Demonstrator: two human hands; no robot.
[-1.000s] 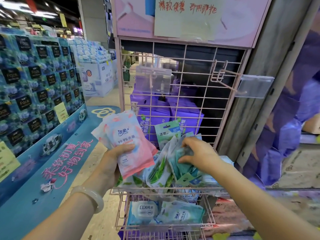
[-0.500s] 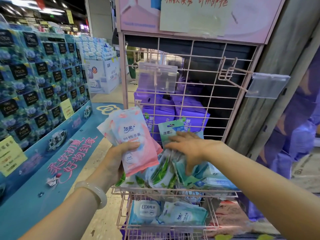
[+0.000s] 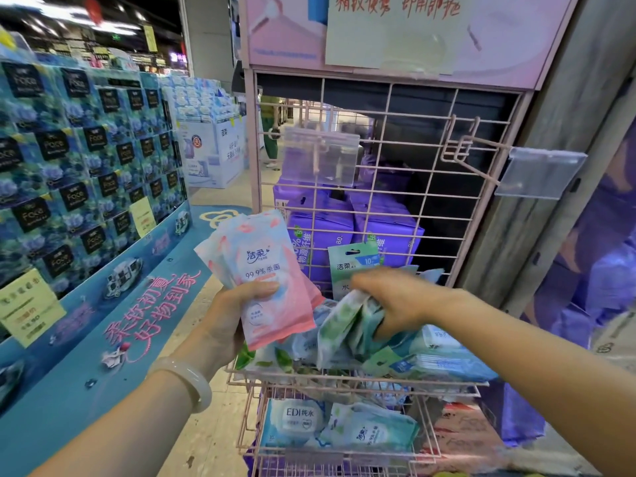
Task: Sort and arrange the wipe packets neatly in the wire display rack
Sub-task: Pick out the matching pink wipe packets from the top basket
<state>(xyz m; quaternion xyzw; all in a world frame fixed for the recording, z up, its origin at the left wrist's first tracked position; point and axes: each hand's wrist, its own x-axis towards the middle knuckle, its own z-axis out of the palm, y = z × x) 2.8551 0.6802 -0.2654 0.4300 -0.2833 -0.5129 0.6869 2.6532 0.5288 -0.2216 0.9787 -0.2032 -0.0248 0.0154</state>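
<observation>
While the left hand [image 3: 237, 318] holds a fanned stack of pink packets [image 3: 265, 273] upright above the basket's left corner, its grip clamped on their lower half, the right hand [image 3: 395, 301] reaches down into the upper basket [image 3: 344, 378] of the wire rack [image 3: 389, 187] and closes its grip on the green-and-white packets [image 3: 347, 325] directly beneath it. These stand on edge, long axes leaning leftward (the right hand is plainly nearer). Compared with half a second ago, the right hand's fingers have curled deeper around that bunch; the pink stack has barely shifted.
</observation>
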